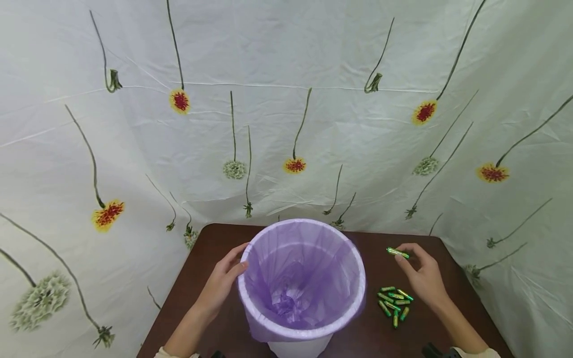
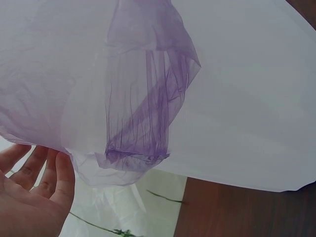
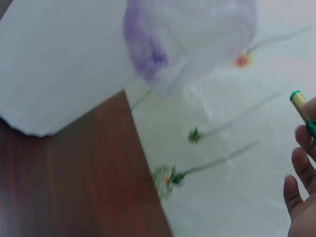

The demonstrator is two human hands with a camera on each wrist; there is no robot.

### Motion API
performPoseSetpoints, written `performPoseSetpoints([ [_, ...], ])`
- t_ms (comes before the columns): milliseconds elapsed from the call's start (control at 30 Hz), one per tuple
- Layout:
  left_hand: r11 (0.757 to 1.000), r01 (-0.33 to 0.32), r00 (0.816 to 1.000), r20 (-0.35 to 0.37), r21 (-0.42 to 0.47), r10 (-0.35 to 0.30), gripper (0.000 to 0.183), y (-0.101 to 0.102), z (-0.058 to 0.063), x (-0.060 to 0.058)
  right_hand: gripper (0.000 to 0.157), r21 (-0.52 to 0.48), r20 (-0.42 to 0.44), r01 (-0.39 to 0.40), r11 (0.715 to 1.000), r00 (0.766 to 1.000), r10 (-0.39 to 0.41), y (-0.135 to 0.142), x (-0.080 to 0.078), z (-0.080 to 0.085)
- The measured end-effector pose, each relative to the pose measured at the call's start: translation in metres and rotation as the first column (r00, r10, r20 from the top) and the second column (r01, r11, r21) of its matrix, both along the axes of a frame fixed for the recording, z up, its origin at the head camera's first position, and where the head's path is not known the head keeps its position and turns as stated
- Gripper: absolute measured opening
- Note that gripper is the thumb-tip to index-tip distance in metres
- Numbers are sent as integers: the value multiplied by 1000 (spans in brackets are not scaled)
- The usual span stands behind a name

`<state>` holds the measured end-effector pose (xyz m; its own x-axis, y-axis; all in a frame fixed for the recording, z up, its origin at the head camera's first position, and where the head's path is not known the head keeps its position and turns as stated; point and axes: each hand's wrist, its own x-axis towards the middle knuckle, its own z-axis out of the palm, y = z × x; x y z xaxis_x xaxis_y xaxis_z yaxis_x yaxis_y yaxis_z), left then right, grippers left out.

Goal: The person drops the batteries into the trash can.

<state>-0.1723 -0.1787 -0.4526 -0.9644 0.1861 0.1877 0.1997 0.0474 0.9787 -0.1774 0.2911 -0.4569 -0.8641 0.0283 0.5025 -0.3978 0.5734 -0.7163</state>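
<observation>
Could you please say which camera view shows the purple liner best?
The head view: the purple liner shows inside the bin and over its rim. Left wrist shows only outer folds; right wrist, a blurred part.

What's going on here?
A person is at a dark table with a white bin lined with a purple bag. The left hand rests against the side of the rim. The right hand holds at least one green-and-gold battery above the table, to the right of the bin. A loose pile of similar batteries lies on the table between the bin and the right arm. No batteries are visible in the bag.
</observation>
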Motion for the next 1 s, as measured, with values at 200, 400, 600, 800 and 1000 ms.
performPoseSetpoints([
  [200,1000,9,1000,18,24,-9,47,-2,1,-2,13,-41,-47,-92,995,995,90,-25,-10,24],
  [400,1000,-13,1000,28,16,13,48,-3,4,-1,13,-23,-57,-161,987,986,160,-47,-20,45],
  [600,1000,-8,1000,27,30,7,48,0,2,0,12,10,-68,-228,974,971,228,-67,-29,58],
  [800,999,-25,1000,-12,26,25,47,3,-1,2,13,31,-85,-312,950,946,314,-86,-38,65],
  [1000,999,-50,999,-13,19,50,47,5,-4,2,12,41,-84,-391,919,916,393,-104,-46,72],
])
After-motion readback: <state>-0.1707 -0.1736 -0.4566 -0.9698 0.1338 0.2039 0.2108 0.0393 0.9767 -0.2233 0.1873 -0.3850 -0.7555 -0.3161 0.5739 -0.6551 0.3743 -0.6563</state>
